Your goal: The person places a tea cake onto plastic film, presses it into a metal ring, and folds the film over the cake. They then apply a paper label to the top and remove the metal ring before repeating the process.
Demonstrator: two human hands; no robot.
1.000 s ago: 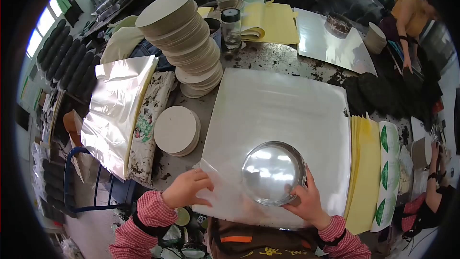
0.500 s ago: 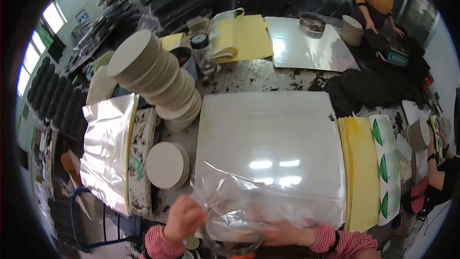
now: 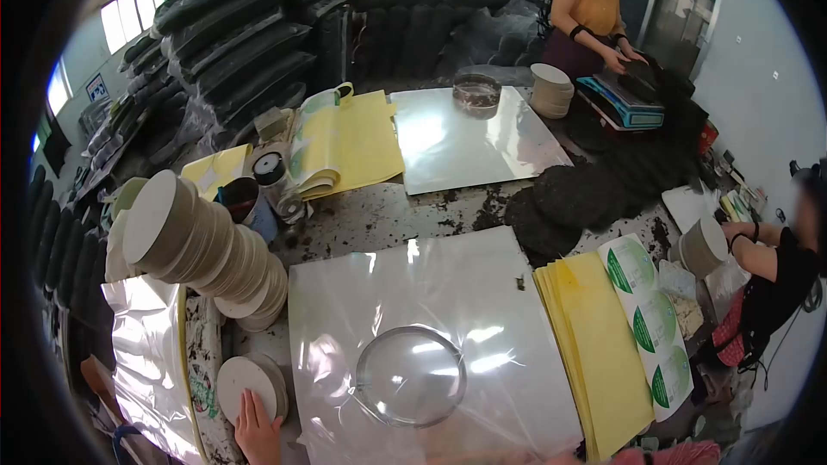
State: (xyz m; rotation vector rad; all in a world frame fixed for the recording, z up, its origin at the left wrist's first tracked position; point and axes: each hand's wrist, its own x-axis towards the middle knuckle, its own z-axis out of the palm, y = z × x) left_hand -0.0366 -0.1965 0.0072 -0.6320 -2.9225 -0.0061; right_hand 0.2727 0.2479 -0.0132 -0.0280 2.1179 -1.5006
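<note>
A round metal ring mould (image 3: 411,376) lies under a clear plastic sheet (image 3: 482,396) on a large silvery sheet (image 3: 413,293) in front of me. My left hand (image 3: 254,426) is at the bottom left, its fingers against the rim of a low stack of round card discs (image 3: 244,381). It holds nothing that I can see. Of my right arm, only a red checked sleeve (image 3: 680,452) and a pinkish blur show at the bottom edge, and the hand itself is hidden.
A tall leaning stack of discs (image 3: 207,250) stands left, with a foil bag (image 3: 146,362) below it. Yellow sheets (image 3: 594,344) and green labels (image 3: 646,319) lie right. A jar (image 3: 276,181) and dark heaps (image 3: 586,189) sit behind. One person (image 3: 594,9) works at the back, another (image 3: 775,275) at right.
The plastic sheet now lies spread over the ring mould. My left hand left the sheet and moved left to the low disc stack. My view tilted up and the right hand dropped out of it.
</note>
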